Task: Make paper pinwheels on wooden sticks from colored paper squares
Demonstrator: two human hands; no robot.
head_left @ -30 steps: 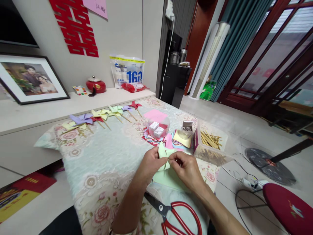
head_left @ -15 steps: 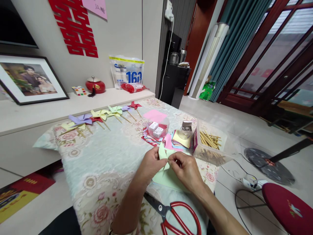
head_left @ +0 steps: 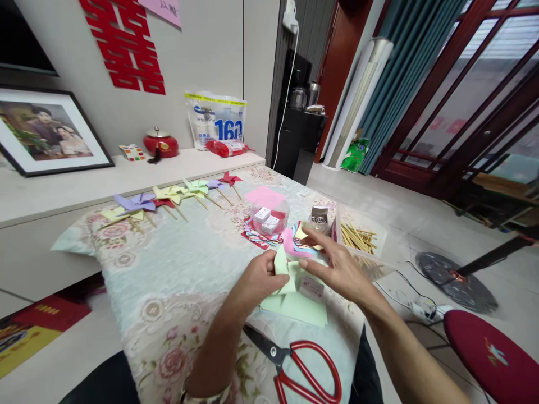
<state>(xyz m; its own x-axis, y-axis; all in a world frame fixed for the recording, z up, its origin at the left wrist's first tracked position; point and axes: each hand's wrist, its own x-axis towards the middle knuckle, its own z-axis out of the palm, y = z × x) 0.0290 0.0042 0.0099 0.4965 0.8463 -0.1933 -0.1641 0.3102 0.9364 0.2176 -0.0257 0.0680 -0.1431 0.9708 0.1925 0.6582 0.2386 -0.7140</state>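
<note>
Though tight in the left hand [head_left: 257,279], green paper [head_left: 281,264] near the wide-spread right hand [head_left: 339,269]

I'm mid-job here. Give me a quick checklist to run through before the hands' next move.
1. Left-hand grip: ok. The left hand pinches the folded light-green paper.
2. Right hand free: ok. The right hand is open, with nothing seen held in it.
3. Right hand clear of the folded paper: cannot tell. Its thumb overlaps the paper's edge in this view.
4. Scissors clear of both hands: ok. The red-handled scissors lie on the tablecloth, nearer the person.
5. Metal pieces accessible: ok. Their small box has its flap up.
6. Wooden sticks accessible: ok. The wooden sticks show through the bin's open top.
</note>
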